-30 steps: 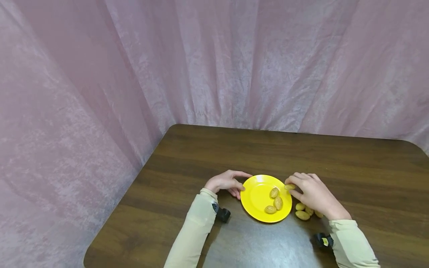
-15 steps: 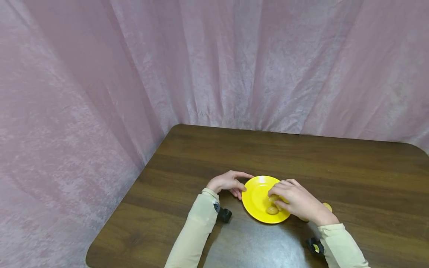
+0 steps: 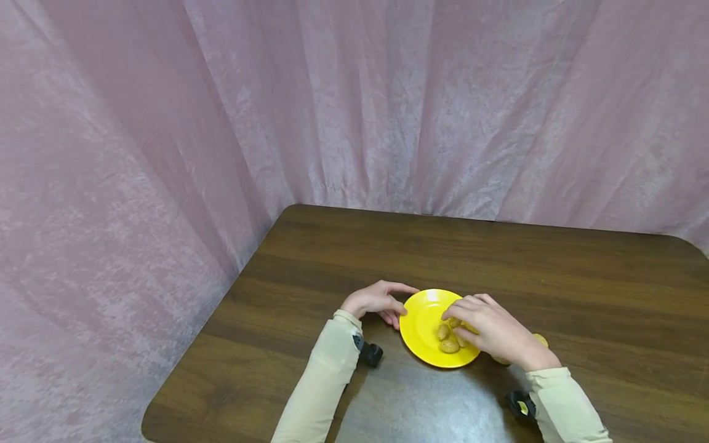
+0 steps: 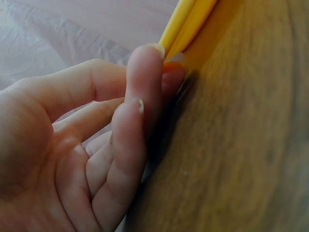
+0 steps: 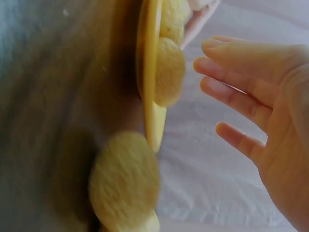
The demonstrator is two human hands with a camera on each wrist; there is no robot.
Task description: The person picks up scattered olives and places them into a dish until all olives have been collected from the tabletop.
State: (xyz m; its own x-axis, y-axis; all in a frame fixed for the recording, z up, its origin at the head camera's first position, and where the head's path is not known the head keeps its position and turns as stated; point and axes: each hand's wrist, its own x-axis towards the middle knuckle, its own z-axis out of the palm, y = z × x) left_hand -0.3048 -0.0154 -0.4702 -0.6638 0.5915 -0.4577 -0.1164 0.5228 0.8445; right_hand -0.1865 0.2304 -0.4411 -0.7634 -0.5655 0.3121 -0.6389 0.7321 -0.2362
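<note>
A yellow plate (image 3: 416,341) lies on the table with several small, rough-skinned potatoes (image 3: 449,346) grouped on its right half. At its left rim, my left hand (image 3: 379,300) grips the edge between thumb and fingers; the left wrist view shows the thumb tip (image 4: 147,67) right at the rim. My right hand (image 3: 493,329) is over the plate's right side and hides some of the potatoes. With fingers extended and nothing between them, the right hand (image 5: 260,92) is apart from the potato (image 5: 169,72) on the plate in the right wrist view.
Further potatoes (image 3: 540,339) lie on the brown wooden table (image 3: 388,246) right of the plate, partly hidden under my right forearm. One potato (image 5: 125,181) sits close to the plate's rim. A pink curtain (image 3: 354,111) hangs behind the table.
My right hand carried a potato from the plate's right edge over the plate and let go of it among the others, which have shifted slightly. The left hand keeps its place at the rim.
</note>
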